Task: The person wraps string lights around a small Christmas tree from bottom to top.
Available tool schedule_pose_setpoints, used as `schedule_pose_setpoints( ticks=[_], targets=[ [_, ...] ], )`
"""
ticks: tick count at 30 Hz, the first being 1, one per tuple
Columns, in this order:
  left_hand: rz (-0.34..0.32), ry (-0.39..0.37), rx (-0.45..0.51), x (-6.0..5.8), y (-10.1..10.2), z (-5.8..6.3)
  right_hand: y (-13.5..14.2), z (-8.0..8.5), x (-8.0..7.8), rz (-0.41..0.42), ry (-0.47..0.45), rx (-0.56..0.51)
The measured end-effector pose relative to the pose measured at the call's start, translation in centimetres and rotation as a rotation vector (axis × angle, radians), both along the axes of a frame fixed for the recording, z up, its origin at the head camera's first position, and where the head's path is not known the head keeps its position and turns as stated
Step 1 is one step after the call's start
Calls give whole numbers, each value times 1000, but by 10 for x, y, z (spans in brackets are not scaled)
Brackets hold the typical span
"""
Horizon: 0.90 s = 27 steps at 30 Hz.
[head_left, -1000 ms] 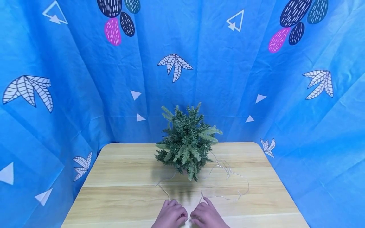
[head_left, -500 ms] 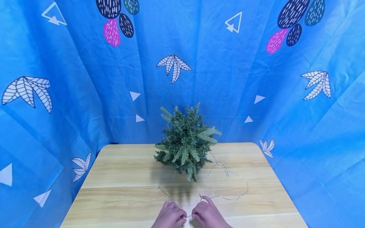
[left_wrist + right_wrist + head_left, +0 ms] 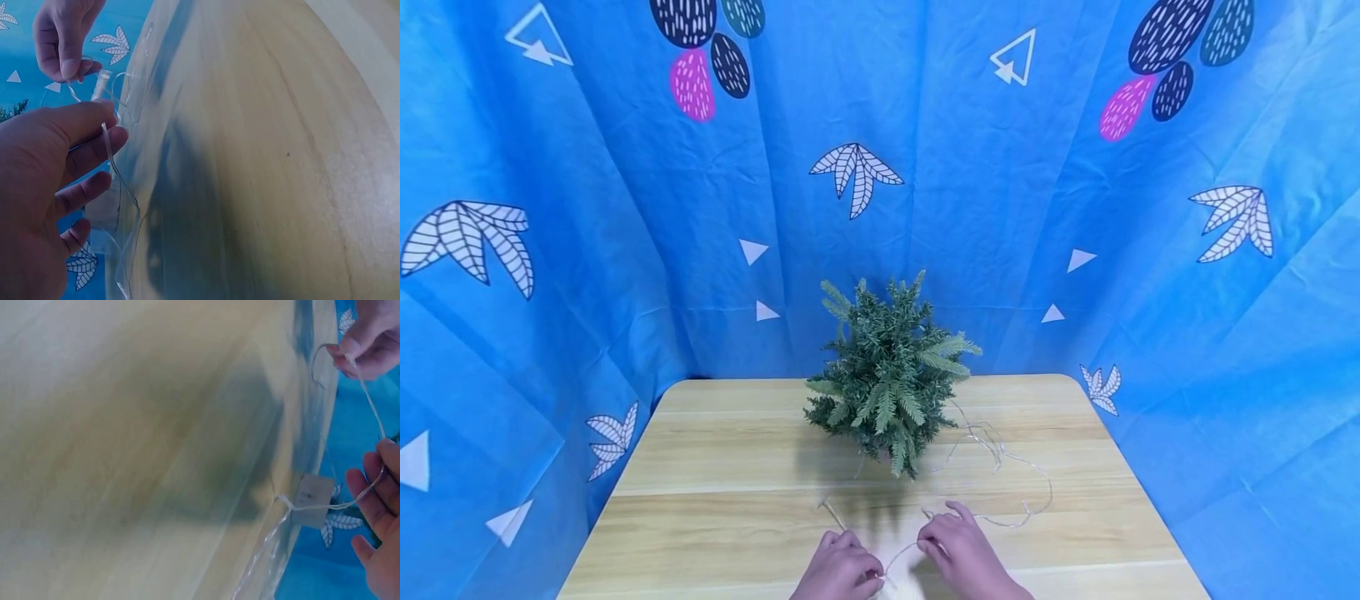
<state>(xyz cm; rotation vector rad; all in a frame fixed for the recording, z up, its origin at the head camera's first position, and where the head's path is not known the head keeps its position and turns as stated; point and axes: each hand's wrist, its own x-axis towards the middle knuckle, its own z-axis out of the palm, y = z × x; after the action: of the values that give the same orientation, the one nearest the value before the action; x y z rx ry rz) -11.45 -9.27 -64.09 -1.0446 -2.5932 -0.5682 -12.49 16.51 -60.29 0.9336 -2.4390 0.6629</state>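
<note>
A thin clear wire point(image 3: 901, 550) bows between my two hands, close to the table's near side. My left hand point(image 3: 841, 568) pinches it between thumb and index finger; in the left wrist view the other fingers of that hand point(image 3: 37, 181) are loosely bent. To the right, my right hand point(image 3: 966, 557) holds another stretch of the wire at its fingertips. A small whitish cylinder point(image 3: 101, 83) shows beside the left fingertips; whether it is part of the wire I cannot tell. More wire point(image 3: 256, 559) hangs in loops below the hands in the right wrist view.
A small artificial pine tree point(image 3: 887, 375) stands at the back middle of the wooden table point(image 3: 715, 467). Loose wire point(image 3: 1051, 487) trails over the tabletop to the tree's right. A blue patterned cloth point(image 3: 962, 208) encloses the back and sides.
The hands have drawn apart, the right one moving right and slightly up. A longer span of wire now shows between them. The wire left of the tree has been pulled nearer.
</note>
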Motion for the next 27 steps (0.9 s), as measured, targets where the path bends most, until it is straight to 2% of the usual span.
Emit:
schedule_pose_setpoints(
  ticks=[6, 12, 20, 27],
  targets=[
    [27, 27, -5, 1, -11, -2, 7, 5, -4, -44, 5, -40],
    [71, 50, 2, 1, -26, -1, 15, 12, -10, -48, 45, -44],
    [157, -42, 13, 1, -42, 14, 23, 21, -14, -68, 50, -46],
    [224, -6, 39, -3, -51, 21, 29, 30, -17, -70, 80, -80]
  ],
)
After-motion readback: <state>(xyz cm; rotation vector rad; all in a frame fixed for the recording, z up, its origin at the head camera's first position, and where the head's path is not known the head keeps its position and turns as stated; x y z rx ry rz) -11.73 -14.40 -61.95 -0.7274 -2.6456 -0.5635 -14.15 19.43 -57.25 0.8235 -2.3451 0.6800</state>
